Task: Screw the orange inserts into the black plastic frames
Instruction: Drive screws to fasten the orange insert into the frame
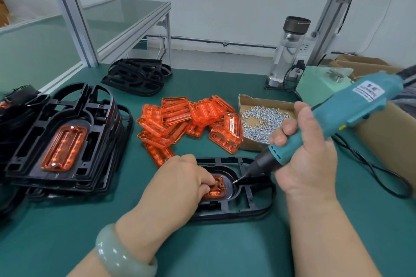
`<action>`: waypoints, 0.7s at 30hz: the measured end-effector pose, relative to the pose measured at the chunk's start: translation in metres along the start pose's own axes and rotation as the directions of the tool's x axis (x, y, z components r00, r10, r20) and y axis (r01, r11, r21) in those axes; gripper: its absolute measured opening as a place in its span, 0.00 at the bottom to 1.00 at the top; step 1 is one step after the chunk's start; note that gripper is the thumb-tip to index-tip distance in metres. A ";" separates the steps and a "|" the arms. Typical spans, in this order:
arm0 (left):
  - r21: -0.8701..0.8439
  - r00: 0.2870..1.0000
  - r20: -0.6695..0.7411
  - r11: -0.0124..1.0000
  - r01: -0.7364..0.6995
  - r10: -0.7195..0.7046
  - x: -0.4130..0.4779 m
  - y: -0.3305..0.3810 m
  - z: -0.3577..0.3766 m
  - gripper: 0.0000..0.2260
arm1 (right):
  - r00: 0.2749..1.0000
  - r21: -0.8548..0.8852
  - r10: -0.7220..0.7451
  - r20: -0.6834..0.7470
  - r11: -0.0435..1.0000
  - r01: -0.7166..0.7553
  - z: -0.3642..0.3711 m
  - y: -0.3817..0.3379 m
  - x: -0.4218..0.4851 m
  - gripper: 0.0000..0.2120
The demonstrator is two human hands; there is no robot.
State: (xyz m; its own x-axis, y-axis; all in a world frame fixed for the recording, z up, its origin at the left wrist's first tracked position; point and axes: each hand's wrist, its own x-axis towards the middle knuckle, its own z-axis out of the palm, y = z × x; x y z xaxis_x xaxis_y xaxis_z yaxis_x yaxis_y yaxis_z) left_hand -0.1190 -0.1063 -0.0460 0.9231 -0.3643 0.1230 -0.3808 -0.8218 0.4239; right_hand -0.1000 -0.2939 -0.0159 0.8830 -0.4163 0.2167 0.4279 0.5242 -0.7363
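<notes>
- The black frame (pixel 247 207) lies flat on the green mat, straight in front of the person and between the two hands. Only the left hand steadies it, so a sideways shove from the tool would probably make it skate. It is a glossy, ribbed, openwork moulding with an oval recess in the middle.
- The electric screwdriver (pixel 326 123) is teal and corded, and it slants down to the left towards the recess. If it drives at that slant, the bit may cam out and scar the plastic, or the screw may go in crooked.
- The right hand (pixel 308 157) is wrapped tightly round the screwdriver's barrel.
- The left hand (pixel 180 177) bears down with bent fingers gripping the orange insert (pixel 217 188). Those fingers sit close to the bit, so a slip could catch them.
- The insert sits in the frame's recess. It is translucent and ridged, with a small hole showing at its exposed end. If it shifts, the hole would likely miss the boss below.
- The screw (pixel 235 181) hangs on the bit tip just beside the insert, apparently not yet in the hole. A knock could drop it.
</notes>
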 end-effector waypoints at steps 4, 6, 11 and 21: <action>-0.024 1.000 -0.007 1.000 0.012 -0.012 -0.001 -0.001 0.001 0.09 | 0.999 -0.012 -0.006 0.041 1.000 0.006 0.009 0.003 -0.004 0.06; -0.029 1.000 -0.010 1.000 0.009 -0.009 -0.001 -0.001 0.002 0.08 | 0.999 -0.002 0.001 0.047 1.000 0.000 0.012 0.004 -0.005 0.06; -0.038 0.999 -0.031 0.999 0.010 -0.011 -0.001 -0.003 0.004 0.09 | 0.998 -0.028 0.007 0.070 1.000 -0.005 0.016 0.005 -0.006 0.05; -0.056 0.998 -0.049 0.998 0.024 -0.026 -0.003 -0.002 0.004 0.09 | 0.988 -0.094 -0.025 0.153 0.995 0.040 0.021 0.005 -0.010 0.02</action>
State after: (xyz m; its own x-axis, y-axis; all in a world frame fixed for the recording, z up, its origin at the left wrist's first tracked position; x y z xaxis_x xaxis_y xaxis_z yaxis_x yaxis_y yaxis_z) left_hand -0.1213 -0.1056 -0.0511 0.9344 -0.3204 0.1559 -0.3552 -0.8042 0.4764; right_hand -0.1022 -0.2716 -0.0077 0.8912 -0.3107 0.3304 0.4424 0.4350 -0.7843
